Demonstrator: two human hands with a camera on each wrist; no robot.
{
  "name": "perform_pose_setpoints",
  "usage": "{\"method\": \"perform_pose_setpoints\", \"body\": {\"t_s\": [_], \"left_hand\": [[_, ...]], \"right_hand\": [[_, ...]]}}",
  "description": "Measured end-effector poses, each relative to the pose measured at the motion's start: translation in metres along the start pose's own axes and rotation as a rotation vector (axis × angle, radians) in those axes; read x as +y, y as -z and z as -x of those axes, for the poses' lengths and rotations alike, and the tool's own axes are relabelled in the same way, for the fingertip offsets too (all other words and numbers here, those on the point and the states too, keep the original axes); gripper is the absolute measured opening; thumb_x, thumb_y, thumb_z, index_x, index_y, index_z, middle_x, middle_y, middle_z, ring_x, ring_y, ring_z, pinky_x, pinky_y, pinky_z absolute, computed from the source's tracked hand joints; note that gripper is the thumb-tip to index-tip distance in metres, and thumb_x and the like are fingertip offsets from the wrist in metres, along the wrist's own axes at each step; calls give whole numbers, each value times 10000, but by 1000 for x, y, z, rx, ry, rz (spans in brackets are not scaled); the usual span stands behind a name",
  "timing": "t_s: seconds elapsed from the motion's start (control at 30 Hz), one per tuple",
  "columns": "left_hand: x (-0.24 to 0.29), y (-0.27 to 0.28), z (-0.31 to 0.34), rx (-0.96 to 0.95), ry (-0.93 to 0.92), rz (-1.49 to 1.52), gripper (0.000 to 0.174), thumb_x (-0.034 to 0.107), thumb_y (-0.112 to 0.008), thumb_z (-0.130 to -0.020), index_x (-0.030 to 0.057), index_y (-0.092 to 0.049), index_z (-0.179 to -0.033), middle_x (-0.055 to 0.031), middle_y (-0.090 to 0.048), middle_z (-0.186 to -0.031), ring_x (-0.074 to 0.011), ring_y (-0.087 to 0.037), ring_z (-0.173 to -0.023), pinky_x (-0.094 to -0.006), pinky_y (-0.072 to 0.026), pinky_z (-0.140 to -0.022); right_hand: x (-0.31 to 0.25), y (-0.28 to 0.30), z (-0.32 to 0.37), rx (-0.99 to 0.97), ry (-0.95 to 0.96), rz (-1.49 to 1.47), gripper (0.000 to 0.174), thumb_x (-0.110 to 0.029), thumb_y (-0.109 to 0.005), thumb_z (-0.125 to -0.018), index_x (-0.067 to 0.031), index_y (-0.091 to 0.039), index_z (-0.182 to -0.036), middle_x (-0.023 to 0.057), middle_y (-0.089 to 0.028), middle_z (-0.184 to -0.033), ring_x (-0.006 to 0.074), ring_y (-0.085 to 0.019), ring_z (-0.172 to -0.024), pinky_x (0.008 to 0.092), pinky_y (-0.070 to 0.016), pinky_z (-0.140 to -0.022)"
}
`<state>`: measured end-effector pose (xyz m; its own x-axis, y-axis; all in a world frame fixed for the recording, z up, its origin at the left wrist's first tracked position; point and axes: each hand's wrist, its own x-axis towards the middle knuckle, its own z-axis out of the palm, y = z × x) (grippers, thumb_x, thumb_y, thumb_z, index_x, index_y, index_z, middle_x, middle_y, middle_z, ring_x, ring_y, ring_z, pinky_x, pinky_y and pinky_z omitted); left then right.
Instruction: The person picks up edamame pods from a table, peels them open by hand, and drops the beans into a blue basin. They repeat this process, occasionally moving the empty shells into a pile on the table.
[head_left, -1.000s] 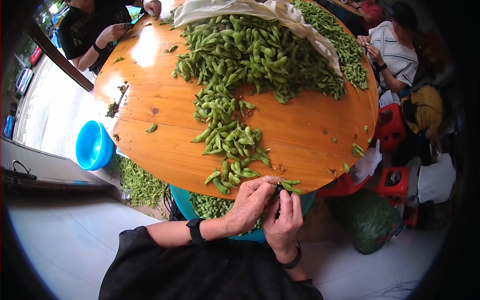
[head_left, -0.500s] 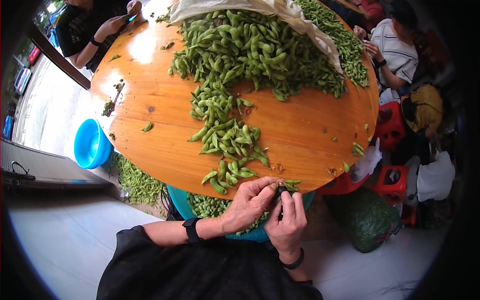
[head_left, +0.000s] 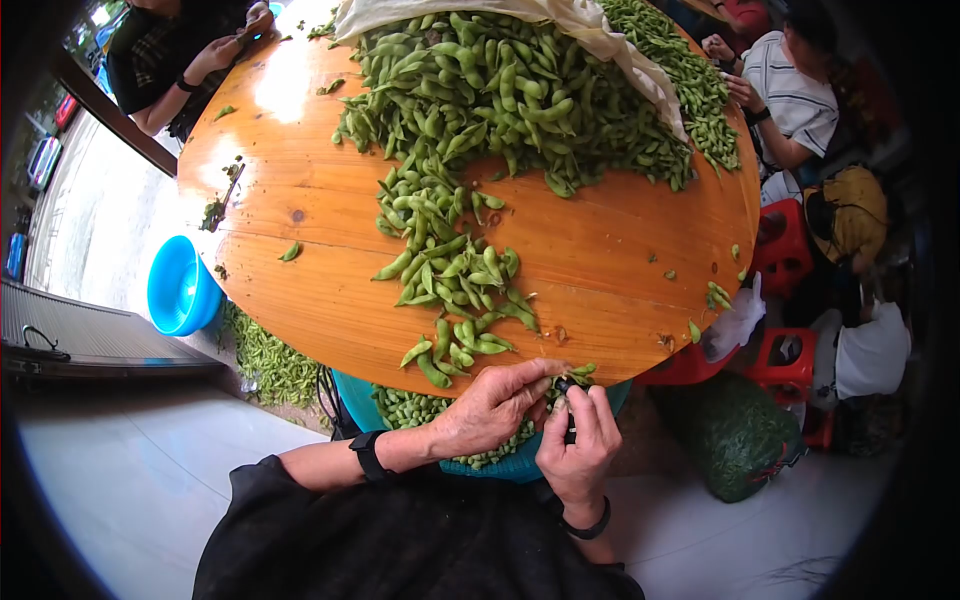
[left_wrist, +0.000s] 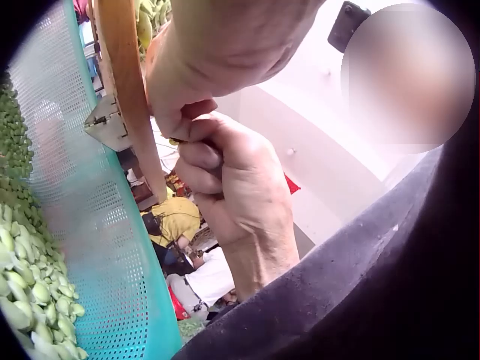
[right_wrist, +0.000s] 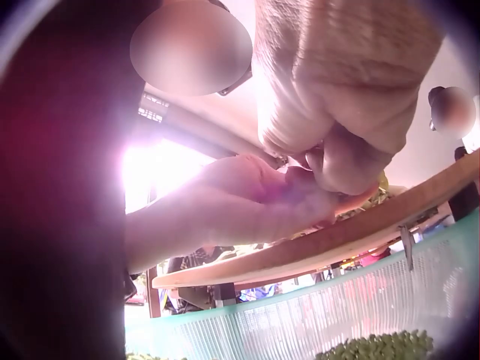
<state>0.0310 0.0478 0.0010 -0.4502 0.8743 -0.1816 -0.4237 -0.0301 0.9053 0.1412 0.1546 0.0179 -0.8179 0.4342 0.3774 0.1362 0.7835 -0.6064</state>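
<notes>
Fingertips together by table edge | left hand pinching pods | right hand curled round black object

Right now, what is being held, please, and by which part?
The left hand apparently holds green pods, the right hand a dark object; held parts are hidden.
</notes>
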Motion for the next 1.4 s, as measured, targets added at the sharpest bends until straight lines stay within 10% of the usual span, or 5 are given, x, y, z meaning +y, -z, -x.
{"method": "perform_pose_setpoints", "body": {"t_s": [0.6,1.07,1.3,1.4], "left_hand": [[7,-10,4,162,-115,-329,317,46,-438,-956,-33,-579,-1228,2,-567,-788,-57,-498,-714,-225,-446,-624],[-6,-13,1,135,66,419,242,53,-451,-968,5,-579,-1168,6,-586,-975,-34,-492,-804,-195,-421,-704],[-2,-18,-6,162,-28,178,233,131,-595,-995,33,-526,-1195,-16,-579,-1120,-78,-548,-1026,-245,-478,-888],[-6,-19,-5,181,-70,131,184,118,-596,-993,16,-548,-1138,-7,-602,-1007,-64,-568,-913,-222,-494,-795]], "right_hand": [[2,-10,5,33,134,112,230,70,-607,-805,47,-588,-1034,182,-520,-854,363,-585,-700,413,-495,-568],[0,-17,-1,131,87,112,195,41,-609,-828,55,-595,-1022,198,-526,-838,378,-596,-713,420,-485,-580],[-2,-14,0,195,-34,99,195,-7,-630,-828,60,-624,-1011,233,-586,-873,435,-616,-740,445,-503,-619],[-4,-12,-3,201,-61,50,197,-3,-626,-824,63,-622,-1010,238,-585,-864,446,-607,-750,454,-500,-623]]}}
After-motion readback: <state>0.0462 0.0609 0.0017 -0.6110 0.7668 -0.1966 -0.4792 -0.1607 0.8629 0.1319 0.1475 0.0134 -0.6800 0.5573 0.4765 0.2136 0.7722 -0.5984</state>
